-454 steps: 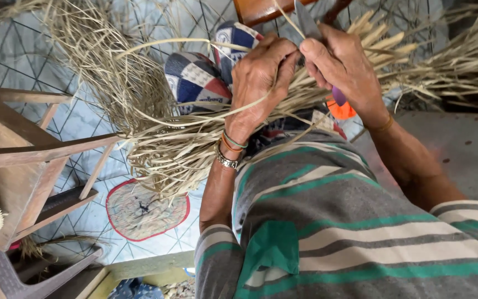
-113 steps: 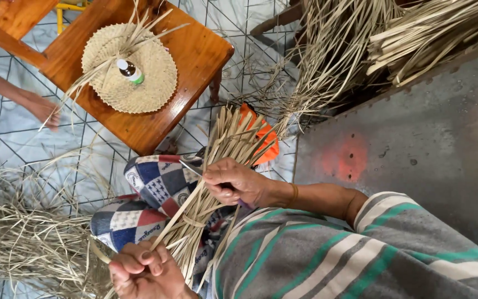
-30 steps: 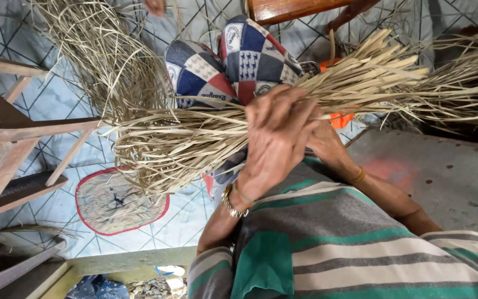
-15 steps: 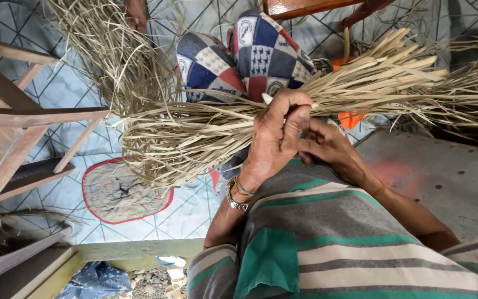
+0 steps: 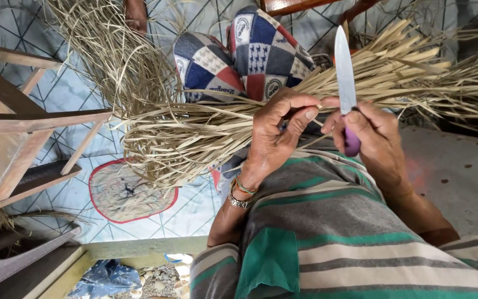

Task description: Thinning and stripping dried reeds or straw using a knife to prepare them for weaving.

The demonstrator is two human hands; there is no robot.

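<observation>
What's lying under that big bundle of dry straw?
Under the straw bundle, checkered patchwork fabric over the knees and a blue tiled floor show. Whatever lies directly beneath its middle is covered.

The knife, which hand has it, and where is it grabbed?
The right hand holds the knife by its purple handle, blade pointing up. The left hand pinches a dried strip from the bundle.

knife handle point(image 5: 352, 145) hidden in fist, straw bundle point(image 5: 206, 130) cropped right

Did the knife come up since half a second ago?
Yes. The knife now stands blade-up in the right hand, above the straw bundle on the lap. Earlier no blade showed above that bundle.
</observation>
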